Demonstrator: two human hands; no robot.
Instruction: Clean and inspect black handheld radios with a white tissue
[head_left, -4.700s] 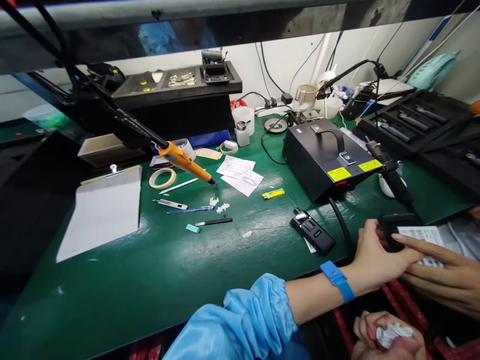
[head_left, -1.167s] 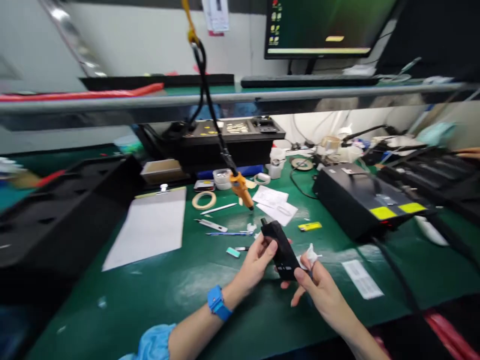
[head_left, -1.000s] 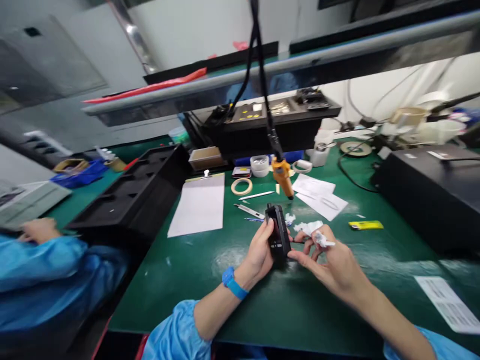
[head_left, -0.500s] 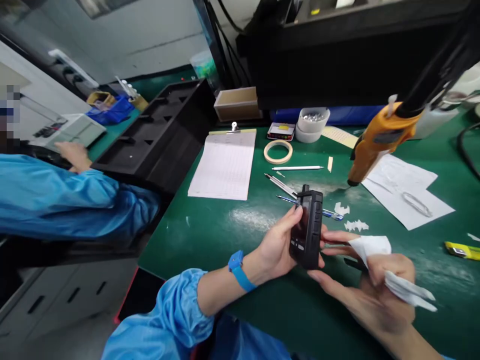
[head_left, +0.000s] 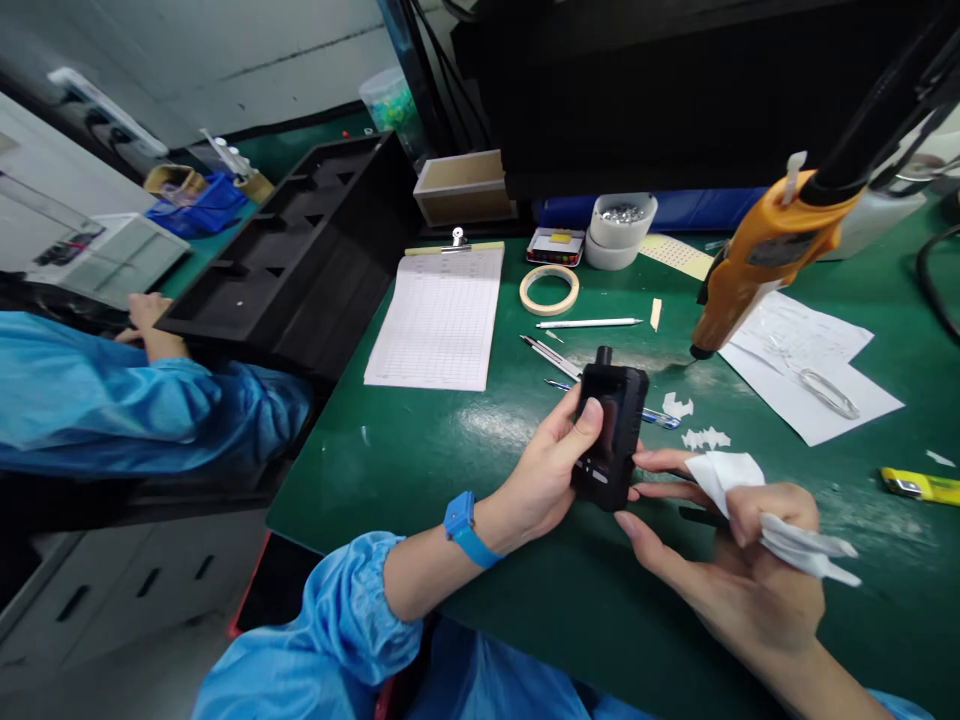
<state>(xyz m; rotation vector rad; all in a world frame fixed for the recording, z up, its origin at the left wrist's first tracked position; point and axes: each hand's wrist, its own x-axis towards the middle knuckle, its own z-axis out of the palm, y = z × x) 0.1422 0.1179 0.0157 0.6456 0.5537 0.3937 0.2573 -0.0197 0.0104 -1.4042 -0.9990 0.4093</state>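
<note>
My left hand (head_left: 534,485) is wrapped round a black handheld device (head_left: 624,440) with a stubby knob on top, a small screen and pale buttons below it. The thumb lies across the screen. A folded white wipe (head_left: 726,474) is tucked in the curled fingers of my right hand (head_left: 772,590), and its loose end sticks out to the right. Other fingertips of this hand touch or nearly touch the device's right edge. A dark flat piece (head_left: 701,516) shows by my right palm; I cannot tell whether it is held. Pens (head_left: 551,355) lie behind the device.
An orange electric screwdriver (head_left: 757,255) hangs at right above papers (head_left: 817,400). A yellow cutter (head_left: 919,486) lies far right. Behind are a clipboard sheet (head_left: 439,320), a tape roll (head_left: 549,290) and white cups (head_left: 615,250). Left, a co-worker's sleeve (head_left: 97,390) is beside a black tray (head_left: 247,290).
The device has turned so that its screen faces me more. Both hands have kept their hold, and the view has shifted slightly. The co-worker's hand has moved a little.
</note>
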